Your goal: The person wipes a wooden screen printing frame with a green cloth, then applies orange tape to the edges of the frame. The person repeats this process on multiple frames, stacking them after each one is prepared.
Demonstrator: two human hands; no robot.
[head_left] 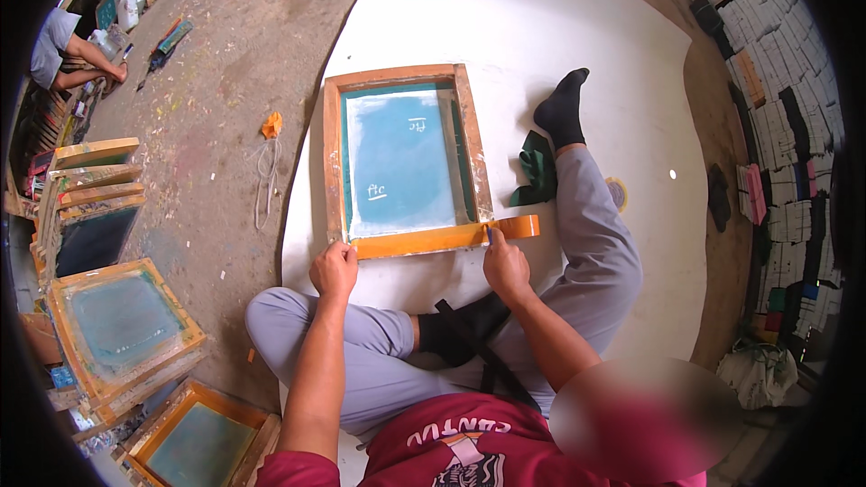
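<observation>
Left hand (335, 271) and right hand (507, 265) clamped fingers on orange adhesive tape (419, 241); it seemed light, flexible, best held at ends.

Frame (333, 153) partly hidden by orange tape (419, 241); right sleeve (645, 437) blurred.

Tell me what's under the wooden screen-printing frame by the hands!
A white sheet shows around the wooden screen-printing frame; anything directly underneath is covered, so I can't tell.

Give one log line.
left hand: at orange tape, left end | right hand: beside tape roll | tape: along near side of wooden frame
</observation>
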